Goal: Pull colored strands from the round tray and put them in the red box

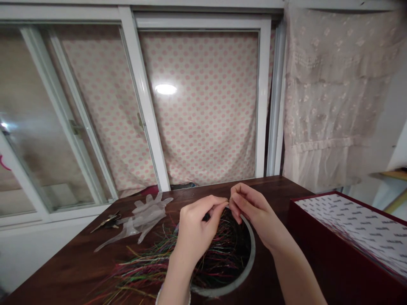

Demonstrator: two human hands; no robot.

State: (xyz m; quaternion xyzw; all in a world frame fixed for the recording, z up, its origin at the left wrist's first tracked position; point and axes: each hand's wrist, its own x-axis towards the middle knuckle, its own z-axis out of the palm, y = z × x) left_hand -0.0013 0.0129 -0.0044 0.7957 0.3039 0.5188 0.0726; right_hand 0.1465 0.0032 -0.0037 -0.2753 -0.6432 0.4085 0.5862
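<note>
My left hand (197,224) is raised over the table with thumb and forefinger pinched together. Beside it, fingertips nearly meeting, my right hand (252,209) is closed with its fingers curled in. Whatever the fingertips hold is too small to make out. Below both hands lies a round dark dish with a pale grey rim (251,258). A loose bundle of thin multicoloured strands (143,264), red, green, yellow and others, lies across it and spills out to the left. My left forearm covers part of the bundle.
Crumpled translucent gloves (143,216) and scissors (108,221) lie at the left of the dark wooden table (267,284). At the right stands a dark red box (313,241) with a white patterned lining and more thin strands. Sliding windows (203,106) rise behind the table.
</note>
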